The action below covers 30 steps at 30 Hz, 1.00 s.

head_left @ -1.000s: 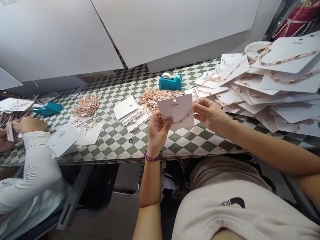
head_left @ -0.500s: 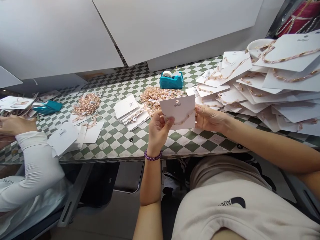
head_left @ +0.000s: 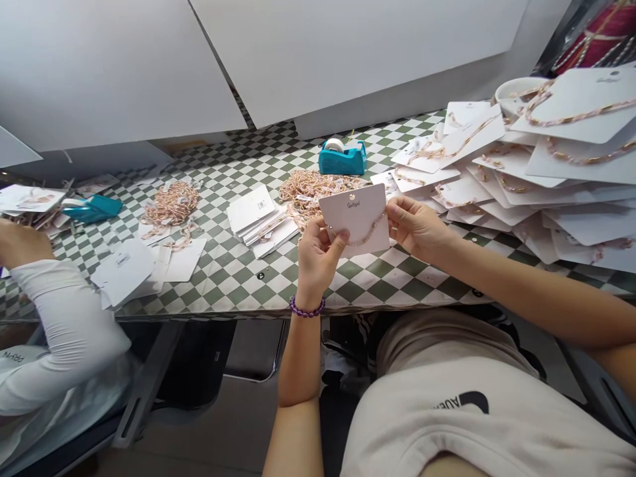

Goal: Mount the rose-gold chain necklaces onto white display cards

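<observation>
Hands meet above the near table edge [head_left: 238, 311]: the left hand [head_left: 315, 255] pinches the white card [head_left: 355, 215] at its 8 o'clock corner, the right hand [head_left: 417, 225] grips its 3 o'clock edge. A chain [head_left: 368, 233] crosses the card's lower face, its ends hidden by fingers. Bare checkered cloth lies at 6 o'clock; carded stacks [head_left: 536, 179] crowd 2 o'clock.

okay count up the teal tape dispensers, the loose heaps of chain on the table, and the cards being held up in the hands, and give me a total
Teal tape dispensers: 2 (centre, far left)
Loose chain heaps: 2 (centre, left)
Cards held up: 1 (card, left hand, right hand)
Total: 5
</observation>
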Motion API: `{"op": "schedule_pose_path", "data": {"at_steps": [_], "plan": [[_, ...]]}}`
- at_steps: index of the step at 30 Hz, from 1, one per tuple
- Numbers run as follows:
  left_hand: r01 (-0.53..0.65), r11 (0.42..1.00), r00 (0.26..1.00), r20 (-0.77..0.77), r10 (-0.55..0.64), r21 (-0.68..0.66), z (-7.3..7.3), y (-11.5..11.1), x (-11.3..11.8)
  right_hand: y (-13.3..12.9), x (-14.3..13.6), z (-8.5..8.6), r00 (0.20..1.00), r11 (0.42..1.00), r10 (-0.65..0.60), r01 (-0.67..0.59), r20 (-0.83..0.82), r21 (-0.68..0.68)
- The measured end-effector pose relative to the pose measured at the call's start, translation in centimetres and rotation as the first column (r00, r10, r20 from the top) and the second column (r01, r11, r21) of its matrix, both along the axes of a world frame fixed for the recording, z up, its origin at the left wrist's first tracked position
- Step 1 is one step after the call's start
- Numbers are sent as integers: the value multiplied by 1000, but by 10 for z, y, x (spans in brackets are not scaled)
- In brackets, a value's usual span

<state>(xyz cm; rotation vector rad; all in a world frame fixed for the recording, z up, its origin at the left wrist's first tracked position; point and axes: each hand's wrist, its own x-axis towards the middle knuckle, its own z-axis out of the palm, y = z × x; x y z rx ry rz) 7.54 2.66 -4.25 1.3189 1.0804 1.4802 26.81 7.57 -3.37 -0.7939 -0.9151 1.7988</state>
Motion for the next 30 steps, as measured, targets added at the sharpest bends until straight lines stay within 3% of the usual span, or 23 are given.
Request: {"op": "schedule_pose_path", "data": {"at_steps": [10, 15, 23, 30], "plan": [[-31, 998, 999, 32, 30, 54, 0, 3, -2, -6, 0, 7, 998, 998, 56, -56, -14, 0], [13, 998, 999, 41, -16, 59, 0, 2, -2, -3, 6, 7, 965, 964, 255, -259, -56, -66], [93, 995, 995, 21, -93, 22, -1, 1, -9, 5, 16, 7, 943, 940, 332, -330, 10, -93], [94, 995, 995, 19, -94, 22, -2, 3, -11, 4, 12, 12, 985, 986, 155, -159, 77, 51]]}}
